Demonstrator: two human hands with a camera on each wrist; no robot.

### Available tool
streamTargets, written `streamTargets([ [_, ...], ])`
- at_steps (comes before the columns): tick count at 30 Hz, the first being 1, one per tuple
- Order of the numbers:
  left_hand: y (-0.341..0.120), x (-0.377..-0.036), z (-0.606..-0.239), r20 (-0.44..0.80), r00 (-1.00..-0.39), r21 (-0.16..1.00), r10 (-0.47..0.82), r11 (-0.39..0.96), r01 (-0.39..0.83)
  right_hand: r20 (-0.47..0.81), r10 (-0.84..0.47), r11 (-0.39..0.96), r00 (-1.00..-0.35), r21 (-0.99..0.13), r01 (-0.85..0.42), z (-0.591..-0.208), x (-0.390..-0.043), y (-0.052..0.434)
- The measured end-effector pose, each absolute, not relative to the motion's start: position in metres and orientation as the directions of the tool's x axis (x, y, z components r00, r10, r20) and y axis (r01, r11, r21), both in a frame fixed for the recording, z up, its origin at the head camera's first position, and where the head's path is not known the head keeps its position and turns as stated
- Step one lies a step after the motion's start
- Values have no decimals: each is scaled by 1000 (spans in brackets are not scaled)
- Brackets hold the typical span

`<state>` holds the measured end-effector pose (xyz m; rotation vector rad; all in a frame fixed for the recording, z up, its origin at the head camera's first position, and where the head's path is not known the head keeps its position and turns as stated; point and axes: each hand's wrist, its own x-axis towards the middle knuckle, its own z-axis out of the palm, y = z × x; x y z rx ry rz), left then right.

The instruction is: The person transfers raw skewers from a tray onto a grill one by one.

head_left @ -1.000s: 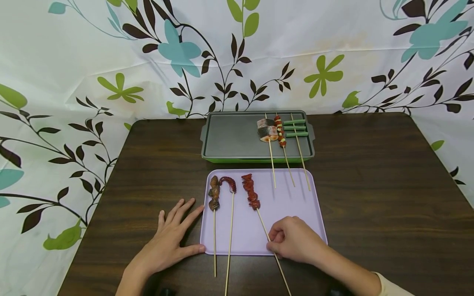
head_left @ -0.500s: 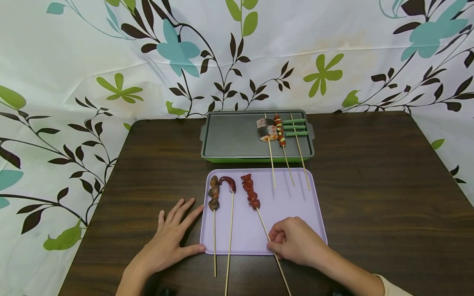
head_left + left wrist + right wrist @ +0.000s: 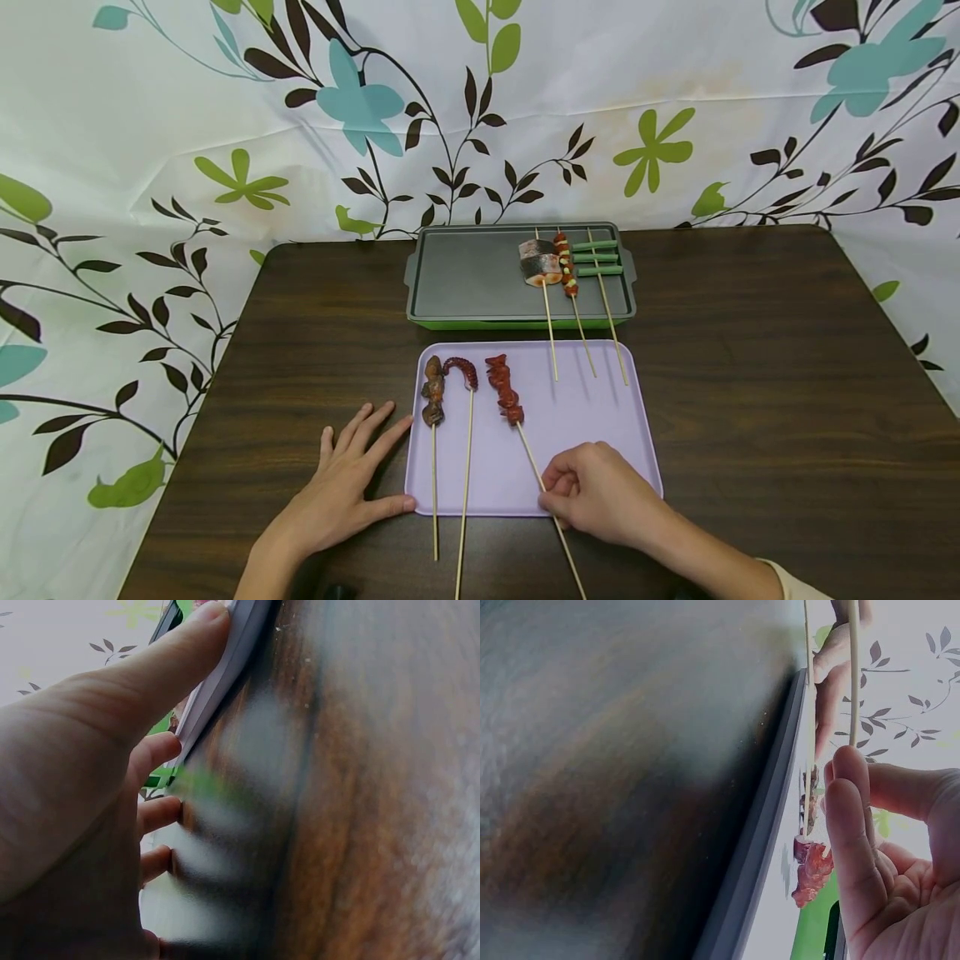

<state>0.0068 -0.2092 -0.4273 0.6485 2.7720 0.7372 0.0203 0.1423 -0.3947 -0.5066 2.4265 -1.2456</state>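
Observation:
My right hand pinches the wooden stick of a red meat skewer between thumb and fingers, over the front edge of a lilac tray. In the right wrist view the pinched stick runs up from the fingertips. My left hand lies with fingers spread on the table, thumb and index fingertips at the tray's left edge. Beside it on the tray are a brown chunk skewer and a dark red tentacle skewer, their sticks reaching past the front rim. The left wrist view shows the left thumb by the tray's rim.
Behind the tray stands a grey grill pan on a green base. On its right side lie a fish skewer, a red and yellow skewer and a green skewer, sticks overhanging the tray. A patterned cloth hangs behind the dark table.
The red meat skewer has shifted very slightly left in the right hand's pinch. My left hand stays where it was.

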Motion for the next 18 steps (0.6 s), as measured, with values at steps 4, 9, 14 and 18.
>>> streamTargets([
  [4, -209, 7, -427, -74, -883, 509, 463, 779, 366, -154, -473, 539, -868, -829, -147, -392, 21, 141],
  [9, -209, 7, -427, -69, -882, 506, 466, 778, 372, -153, -473, 529, -868, -837, -141, -388, 21, 140],
  [14, -209, 7, -428, -74, -883, 510, 464, 778, 367, -130, -473, 527, -871, -834, -162, -385, 21, 141],
  [18, -209, 7, -428, -75, -883, 511, 464, 778, 365, -102, -464, 541, -880, -819, -190, -379, 19, 142],
])
